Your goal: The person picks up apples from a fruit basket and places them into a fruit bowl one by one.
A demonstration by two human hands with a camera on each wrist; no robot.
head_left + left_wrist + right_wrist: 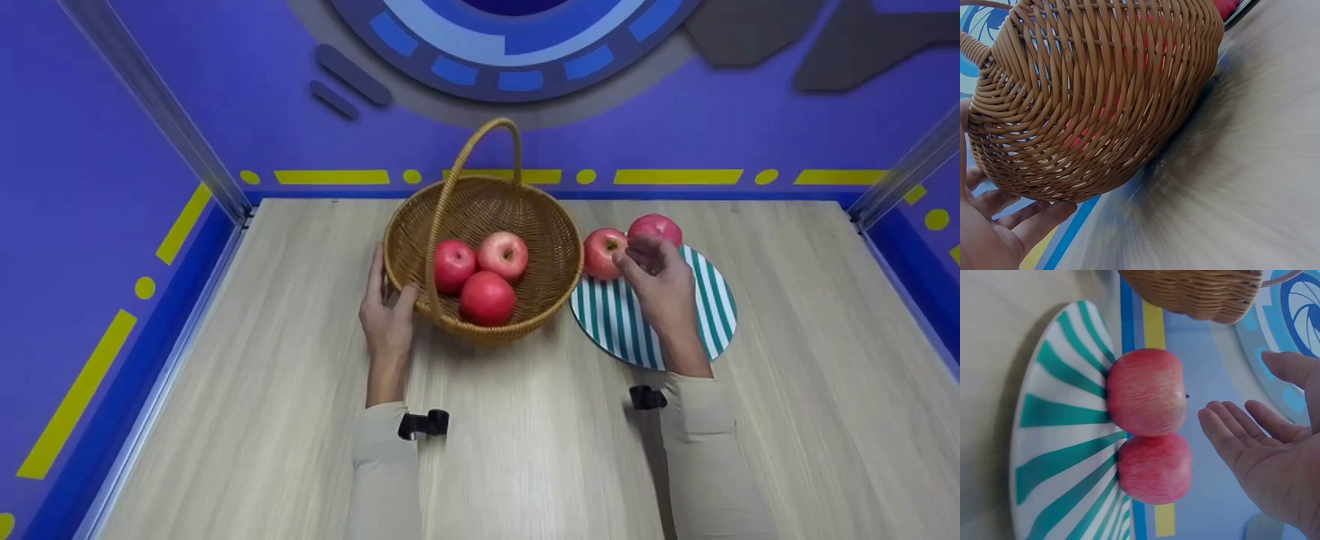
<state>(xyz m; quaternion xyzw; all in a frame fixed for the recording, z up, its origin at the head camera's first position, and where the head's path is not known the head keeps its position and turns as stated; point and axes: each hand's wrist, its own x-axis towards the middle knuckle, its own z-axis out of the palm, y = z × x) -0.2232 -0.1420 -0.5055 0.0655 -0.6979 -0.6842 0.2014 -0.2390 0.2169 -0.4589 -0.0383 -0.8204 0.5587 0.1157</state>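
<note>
A wicker basket [551,300] with a tall arched handle holds three apples, among them a pale red one [503,256]. My left hand [387,324] grips the basket's left side, thumb at the rim and fingers along the outer weave [1100,101]. To the right lies a round plate [607,322] with green and white stripes. At its far edge two more apples sit side by side, a blush-red one [1147,392] and a pinker one [1155,468]. Over them hovers my right hand [664,289], fingers loosely bent and nothing in them, apart from the apples in the right wrist view.
The basket and plate stand on a pale wood-grain table [510,450]. Blue printed panels [262,97] with yellow marks close off its back and both sides. The basket's handle [450,180] rises well above its rim.
</note>
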